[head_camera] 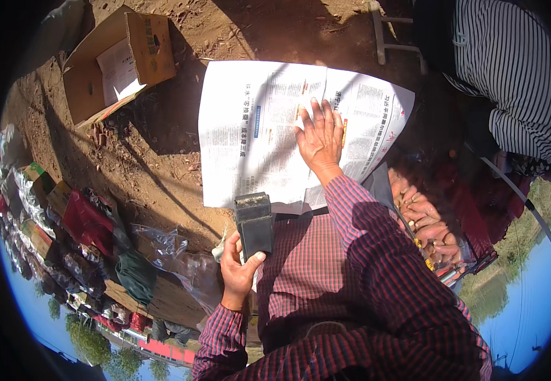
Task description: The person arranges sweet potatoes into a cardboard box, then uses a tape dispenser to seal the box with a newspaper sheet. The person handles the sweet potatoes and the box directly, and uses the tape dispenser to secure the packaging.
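Observation:
A large newspaper sheet (232, 143) is spread before me, its lower edge near my checked shirt. My right hand (321, 138) lies flat on it, fingers spread and pointing to the sheet's far side. In my left hand (239, 274) is a black rectangular tape dispenser or similar case (255, 226), gripped between thumb and fingers beside the sheet's lower left corner. Which kind of tool it is cannot be told for certain; a serrated-looking strip shows at its top. My left fingers are partly hidden behind it.
An open cardboard box (151, 52) with printed paper inside stands on bare soil at upper left. Sweet potatoes (423, 214) lie in a container at right. Another person in striped clothing (518, 71) is at upper right, near a wooden stool frame (379, 35). Wrapped goods fill the left.

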{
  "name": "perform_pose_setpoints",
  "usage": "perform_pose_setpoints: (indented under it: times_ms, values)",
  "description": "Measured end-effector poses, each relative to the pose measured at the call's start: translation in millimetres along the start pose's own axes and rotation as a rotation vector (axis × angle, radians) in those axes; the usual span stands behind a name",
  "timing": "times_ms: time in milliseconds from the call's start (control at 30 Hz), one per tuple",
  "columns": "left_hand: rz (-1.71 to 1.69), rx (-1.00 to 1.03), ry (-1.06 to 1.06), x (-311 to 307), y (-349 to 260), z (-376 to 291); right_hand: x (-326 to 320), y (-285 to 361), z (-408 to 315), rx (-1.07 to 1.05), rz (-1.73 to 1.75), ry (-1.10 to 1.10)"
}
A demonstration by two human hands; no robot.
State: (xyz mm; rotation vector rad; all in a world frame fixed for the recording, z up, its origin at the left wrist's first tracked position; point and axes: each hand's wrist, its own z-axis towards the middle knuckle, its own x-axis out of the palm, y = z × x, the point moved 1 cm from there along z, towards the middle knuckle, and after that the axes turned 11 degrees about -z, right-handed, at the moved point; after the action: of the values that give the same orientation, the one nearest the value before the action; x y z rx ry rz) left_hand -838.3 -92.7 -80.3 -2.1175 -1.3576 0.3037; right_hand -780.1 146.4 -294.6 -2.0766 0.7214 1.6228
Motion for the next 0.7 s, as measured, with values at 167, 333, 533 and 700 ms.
perform_pose_setpoints:
  times_ms: [167,333,533,700]
  values:
    - [-0.039,-0.061,-0.109,22,6,5,-14,-5,0,-0.013,0.138,-0.01]
    - [-0.028,-0.183,-0.174,56,8,17,-34,-16,4,-0.121,0.273,0.034]
    - [-0.022,-0.2,-0.134,94,-20,40,-57,-38,13,-0.173,0.392,0.051]
    - [0.008,-0.199,-0.099,108,-43,56,-77,-58,20,-0.227,0.494,-0.014]
